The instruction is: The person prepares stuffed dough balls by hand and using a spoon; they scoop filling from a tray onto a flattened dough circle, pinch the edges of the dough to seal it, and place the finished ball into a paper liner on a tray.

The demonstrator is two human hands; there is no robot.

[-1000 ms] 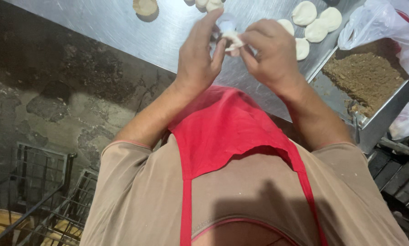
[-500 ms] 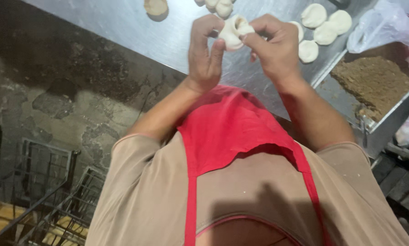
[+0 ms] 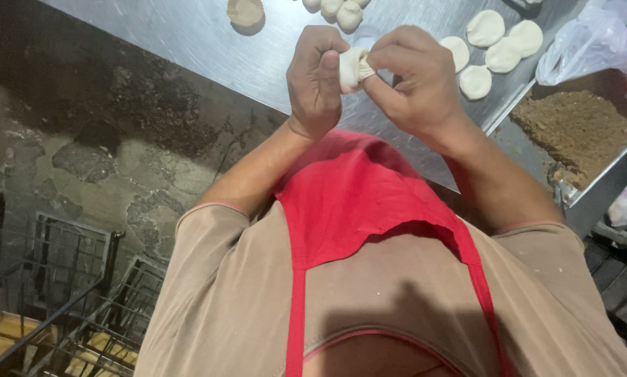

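A small white dough piece is held above the steel table. My left hand wraps around its left side with curled fingers. My right hand pinches its right edge between thumb and fingers. The two hands meet on the dough, which is mostly hidden between them. I wear a red apron over a tan shirt.
Several flat white dough discs lie at the table's right. Dough balls and a brown filling lump sit at the top. A tray of brown crumbly filling and a plastic bag stand right. Wire racks are lower left.
Both hands have stayed together on the dough piece while the fingers shifted around it; the left hand's fingers have curled tighter. The view has moved slightly.
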